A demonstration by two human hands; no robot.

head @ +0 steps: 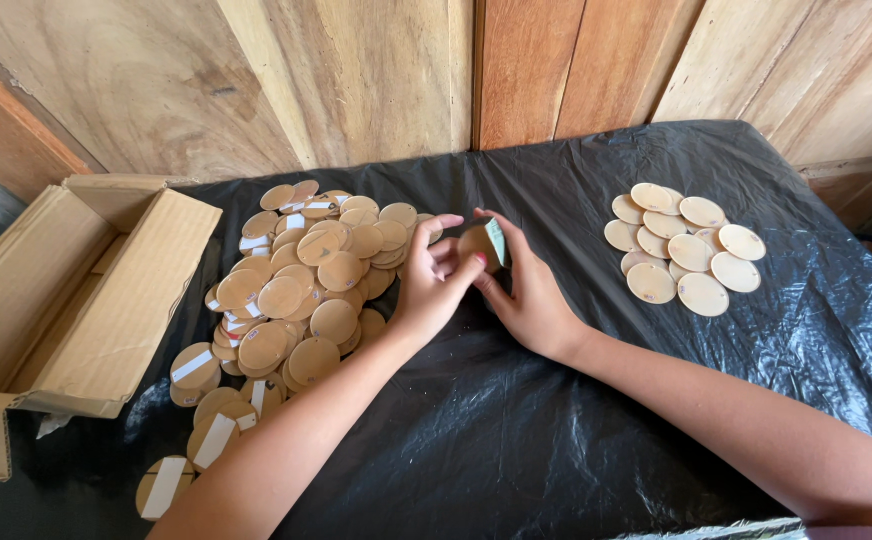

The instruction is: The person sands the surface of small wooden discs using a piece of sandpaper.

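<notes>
We see both hands meeting near the middle of the worktop [516,440], which is covered in crinkled black plastic sheet. The left hand [429,285] and the right hand [528,295] are closed together on a single brown disc [480,243], held tilted up off the sheet, with a pale green strip showing along its right side (what that strip is, we cannot tell). The left fingers [443,248] curl over the disc's near edge, and the right fingers wrap it from behind.

Just left of the hands lies a large heap of brown discs [286,290], many bearing white strips; its right edge almost touches the left hand, and it trails down toward the near left edge of the worktop. Further left, an open cardboard box [106,300] rests on its side at the worktop's left edge, its flap close to the heap.

Well apart to the right sits a small cluster of paler discs [681,250], overlapping one another. Between that cluster and the right hand there is a bare stretch of sheet, and a wider one in front between the two forearms. A wooden plank wall [356,80] closes off the far edge.
</notes>
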